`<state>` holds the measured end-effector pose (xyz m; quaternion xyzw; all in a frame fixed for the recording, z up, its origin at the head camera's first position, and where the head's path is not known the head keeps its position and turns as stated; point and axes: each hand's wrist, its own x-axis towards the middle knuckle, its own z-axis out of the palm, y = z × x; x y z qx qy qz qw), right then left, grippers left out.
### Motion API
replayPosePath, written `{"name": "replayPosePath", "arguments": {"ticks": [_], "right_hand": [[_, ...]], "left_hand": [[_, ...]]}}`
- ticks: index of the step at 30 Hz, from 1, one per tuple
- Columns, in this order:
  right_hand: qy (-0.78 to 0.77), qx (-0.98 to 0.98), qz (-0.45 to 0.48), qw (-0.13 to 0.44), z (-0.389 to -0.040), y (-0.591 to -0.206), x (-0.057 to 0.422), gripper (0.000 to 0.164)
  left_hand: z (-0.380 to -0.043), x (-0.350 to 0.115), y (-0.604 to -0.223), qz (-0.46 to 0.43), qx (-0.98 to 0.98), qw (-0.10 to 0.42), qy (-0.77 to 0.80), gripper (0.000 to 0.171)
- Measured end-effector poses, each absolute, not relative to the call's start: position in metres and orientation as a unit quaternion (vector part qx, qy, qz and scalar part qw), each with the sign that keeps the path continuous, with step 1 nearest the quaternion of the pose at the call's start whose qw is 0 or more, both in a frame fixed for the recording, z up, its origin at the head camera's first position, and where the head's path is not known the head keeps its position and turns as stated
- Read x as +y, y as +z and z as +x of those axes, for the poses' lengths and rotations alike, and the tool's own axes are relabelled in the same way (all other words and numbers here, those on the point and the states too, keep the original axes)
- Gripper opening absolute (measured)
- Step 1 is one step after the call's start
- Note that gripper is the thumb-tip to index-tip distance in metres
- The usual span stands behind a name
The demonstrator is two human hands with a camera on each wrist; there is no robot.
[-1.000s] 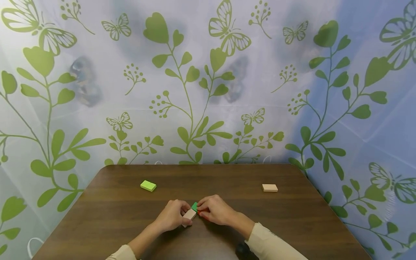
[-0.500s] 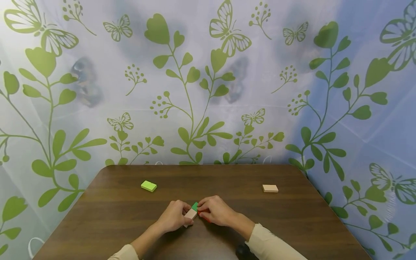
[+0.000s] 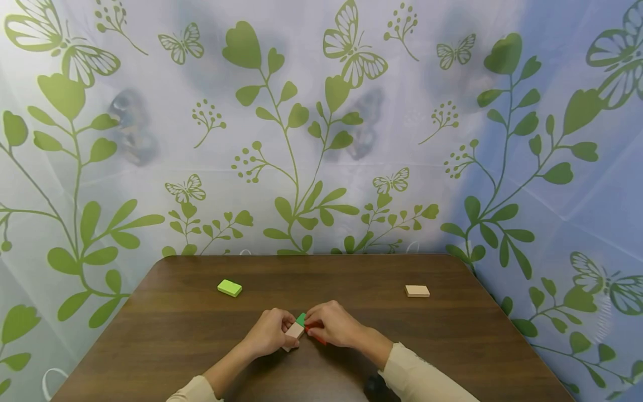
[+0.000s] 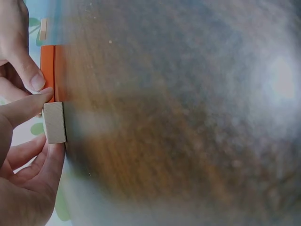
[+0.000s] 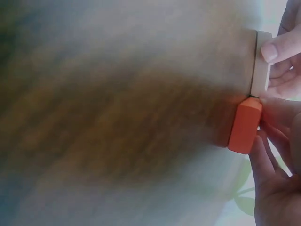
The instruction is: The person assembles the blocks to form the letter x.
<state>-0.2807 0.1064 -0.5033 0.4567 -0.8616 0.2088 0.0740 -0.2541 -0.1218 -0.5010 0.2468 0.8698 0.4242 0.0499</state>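
Observation:
At the near middle of the table, my left hand (image 3: 268, 334) pinches a beige wooden block (image 3: 295, 330) between thumb and fingers. Just to its right, my right hand (image 3: 335, 325) grips a red block (image 3: 318, 337), partly covered by the fingers. A green block (image 3: 301, 319) shows between the hands, at the far end of the beige one; part of it is hidden. In the left wrist view the beige block's end (image 4: 54, 122) meets the red block (image 4: 47, 66) at a corner. Low at the tabletop, both blocks appear again in the right wrist view, red (image 5: 245, 125) nearest.
A lime green block (image 3: 229, 288) lies at the back left of the brown table (image 3: 321, 273). Another beige block (image 3: 417, 291) lies at the back right. A dark rounded object (image 3: 375, 386) sits by the right sleeve. Behind the table hangs a leaf-and-butterfly curtain (image 3: 311, 139).
Both hands stay nearly in place. More of the red block shows under the right hand than a second ago, and the beige block has shifted very slightly against the green one.

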Motion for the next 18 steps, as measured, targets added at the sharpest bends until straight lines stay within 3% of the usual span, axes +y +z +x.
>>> {"name": "replayPosePath", "arguments": {"ticks": [18], "right_hand": [[0.205,-0.865,0.455,0.061,-0.2802,-0.4964,0.1047,0.013]], "left_hand": [[-0.2566,-0.1217,-0.4993,0.247,0.882,0.042,0.400,0.033]]}}
